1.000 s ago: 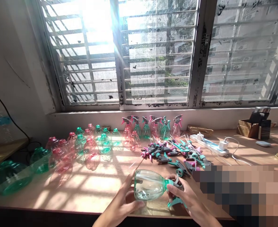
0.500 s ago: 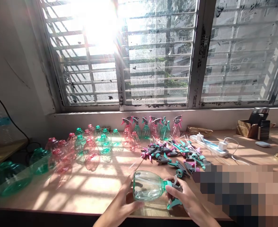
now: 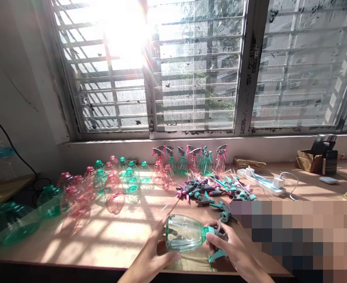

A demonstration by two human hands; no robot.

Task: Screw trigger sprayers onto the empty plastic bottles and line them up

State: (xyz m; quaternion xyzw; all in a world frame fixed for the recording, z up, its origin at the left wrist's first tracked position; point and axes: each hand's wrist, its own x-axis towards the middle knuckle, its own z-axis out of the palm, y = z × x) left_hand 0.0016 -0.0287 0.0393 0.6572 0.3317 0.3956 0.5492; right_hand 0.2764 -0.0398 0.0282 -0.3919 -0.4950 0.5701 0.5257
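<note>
Left hand [image 3: 149, 251], right hand [image 3: 235, 251] gripping spray bottle [image 3: 185, 234], loose trigger sprayers [image 3: 208, 189] beyond

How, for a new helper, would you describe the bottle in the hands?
Under the barred window, at the wooden bench's edge, the teal-tinted bottle sits between the left hand and right hand. Only it is held, a grey-and-teal trigger sprayer at its neck.

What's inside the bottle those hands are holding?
Nothing visible: the green-tinted plastic bottle looks empty, with the left hand showing through it. The right hand covers where its neck meets the trigger sprayer.
</note>
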